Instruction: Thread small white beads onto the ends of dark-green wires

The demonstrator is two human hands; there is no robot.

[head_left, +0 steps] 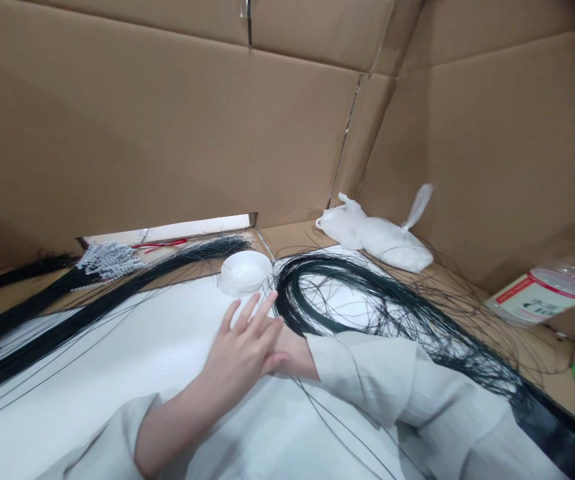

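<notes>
My left hand (240,350) is in front of me, back up, with its fingers stretched out and spread. It lies across my right hand (295,350) and covers most of it. The right hand's fingers are hidden, so I cannot see what they hold, if anything. A few thin dark strands (335,433) run down from beside the right wrist over my lap. Just beyond the hands, a large bundle of black strands (312,267) curves in a loop. A small round white bowl (246,270) stands next to that loop, above my left fingertips.
More black strand bundles (92,310) stretch along the left, by a cluster of white knobbly ends (110,260) and a red strip (167,243). White plastic bags (377,233) sit at the back right. A clear labelled bottle (542,293) lies right. Cardboard walls (167,127) enclose the table.
</notes>
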